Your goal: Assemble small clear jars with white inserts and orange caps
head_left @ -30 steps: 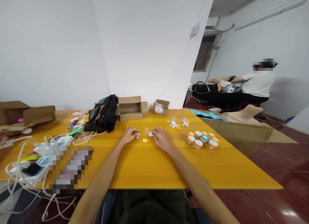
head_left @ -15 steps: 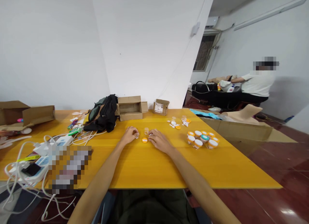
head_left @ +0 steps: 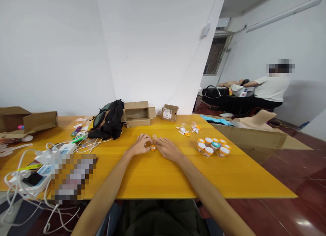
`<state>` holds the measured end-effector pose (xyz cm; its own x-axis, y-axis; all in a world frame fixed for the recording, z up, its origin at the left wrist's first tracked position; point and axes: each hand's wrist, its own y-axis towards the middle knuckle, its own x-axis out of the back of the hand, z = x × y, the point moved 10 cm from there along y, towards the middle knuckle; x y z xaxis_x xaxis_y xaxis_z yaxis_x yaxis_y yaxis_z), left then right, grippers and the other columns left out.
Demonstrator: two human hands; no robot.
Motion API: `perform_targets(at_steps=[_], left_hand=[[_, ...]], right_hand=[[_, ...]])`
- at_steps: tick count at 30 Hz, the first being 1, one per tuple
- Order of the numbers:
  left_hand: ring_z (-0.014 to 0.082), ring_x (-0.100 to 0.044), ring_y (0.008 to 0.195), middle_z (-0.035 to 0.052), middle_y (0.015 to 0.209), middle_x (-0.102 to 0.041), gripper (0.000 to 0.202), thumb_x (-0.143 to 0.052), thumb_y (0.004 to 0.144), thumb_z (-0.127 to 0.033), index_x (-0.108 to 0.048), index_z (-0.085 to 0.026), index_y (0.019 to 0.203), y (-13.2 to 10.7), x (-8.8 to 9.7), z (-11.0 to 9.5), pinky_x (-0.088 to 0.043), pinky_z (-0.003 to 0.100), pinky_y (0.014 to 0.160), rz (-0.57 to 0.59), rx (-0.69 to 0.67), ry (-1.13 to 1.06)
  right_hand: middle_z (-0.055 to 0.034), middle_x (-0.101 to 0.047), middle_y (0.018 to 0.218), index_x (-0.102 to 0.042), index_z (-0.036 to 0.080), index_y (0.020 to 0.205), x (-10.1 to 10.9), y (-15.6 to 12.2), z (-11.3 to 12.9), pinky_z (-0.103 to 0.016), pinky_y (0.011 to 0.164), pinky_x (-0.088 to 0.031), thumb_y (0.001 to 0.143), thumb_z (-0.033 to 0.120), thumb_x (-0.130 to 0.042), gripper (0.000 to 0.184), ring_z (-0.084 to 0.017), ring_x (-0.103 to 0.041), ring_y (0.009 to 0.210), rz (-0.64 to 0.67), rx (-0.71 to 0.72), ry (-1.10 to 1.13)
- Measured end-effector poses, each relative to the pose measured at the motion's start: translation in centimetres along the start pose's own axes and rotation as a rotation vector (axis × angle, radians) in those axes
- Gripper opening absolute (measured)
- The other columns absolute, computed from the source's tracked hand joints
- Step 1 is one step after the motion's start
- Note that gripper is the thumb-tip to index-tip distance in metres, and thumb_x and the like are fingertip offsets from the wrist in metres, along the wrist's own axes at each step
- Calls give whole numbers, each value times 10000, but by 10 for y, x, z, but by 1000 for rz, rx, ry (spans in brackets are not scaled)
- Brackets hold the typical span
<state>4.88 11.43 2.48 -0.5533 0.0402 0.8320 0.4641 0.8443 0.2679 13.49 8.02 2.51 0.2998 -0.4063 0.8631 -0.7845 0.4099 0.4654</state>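
A small clear cup (head_left: 154, 137) stands on the table between my two hands. Just in front of it lies an orange ring-shaped lid (head_left: 152, 148) with a pale centre. My left hand (head_left: 141, 144) is curled on the left of both, its fingertips close to the lid. What its fingers grip is too small to name. From the right, my right hand (head_left: 167, 149) reaches in with bent fingers beside the cup and lid. Its fingertips are pressed together, and anything in them is hidden.
Several lidded jars (head_left: 213, 148) are grouped to the right. Behind them lie loose lids, cups and white pieces (head_left: 182, 130). Cardboard boxes (head_left: 137, 114) and a black bag (head_left: 112, 122) line the back. Power strips with cables (head_left: 46, 171) occupy the left. A person (head_left: 271, 86) sits far right.
My left hand has moved right and slightly forward, closing in on the cup and lid. A small white piece seen at its fingertips is now mostly hidden. My right hand has shifted slightly left.
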Motion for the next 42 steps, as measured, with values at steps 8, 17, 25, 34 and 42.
perform_targets(at_steps=[8, 17, 25, 34, 42], left_hand=[[257, -453, 1094, 32, 1053, -597, 202, -645, 821, -437, -655, -270, 935, -2, -2, -8, -326, 446, 1011, 35, -19, -18], [246, -462, 1076, 26, 1018, -600, 156, -650, 819, -387, -644, -257, 905, -2, -3, -8, -333, 421, 1000, 40, -15, -6], [252, -455, 1092, 27, 1042, -607, 137, -644, 819, -366, -638, -256, 899, -1, -4, -8, -326, 430, 1003, 46, -18, -8], [261, -461, 1076, 35, 1045, -608, 216, -659, 798, -417, -640, -255, 940, 0, -6, -3, -342, 427, 991, 31, -2, -22], [261, -470, 1069, 44, 1042, -613, 204, -643, 814, -417, -636, -244, 921, 0, -6, -4, -353, 435, 979, 28, -15, -6]], right_hand=[[-133, -653, 1162, -640, 150, 1177, -6, 3, 11, -364, 891, -470, 864, 77, -527, 341, -249, -562, 1130, 22, 103, -80], [-127, -649, 1116, -651, 154, 1109, -4, 6, 7, -352, 855, -475, 879, 77, -516, 278, -237, -572, 1088, 11, 65, -41], [-84, -641, 1083, -650, 220, 938, 14, 4, -7, -358, 847, -473, 943, 147, -477, 188, -208, -578, 984, -128, -110, 162], [-93, -642, 1107, -653, 221, 986, 12, 6, 2, -369, 854, -482, 944, 161, -478, 190, -216, -588, 999, -102, -67, 165], [-112, -635, 1135, -666, 220, 1028, 11, 5, 3, -377, 871, -481, 943, 175, -475, 213, -228, -580, 1049, -92, -53, 135]])
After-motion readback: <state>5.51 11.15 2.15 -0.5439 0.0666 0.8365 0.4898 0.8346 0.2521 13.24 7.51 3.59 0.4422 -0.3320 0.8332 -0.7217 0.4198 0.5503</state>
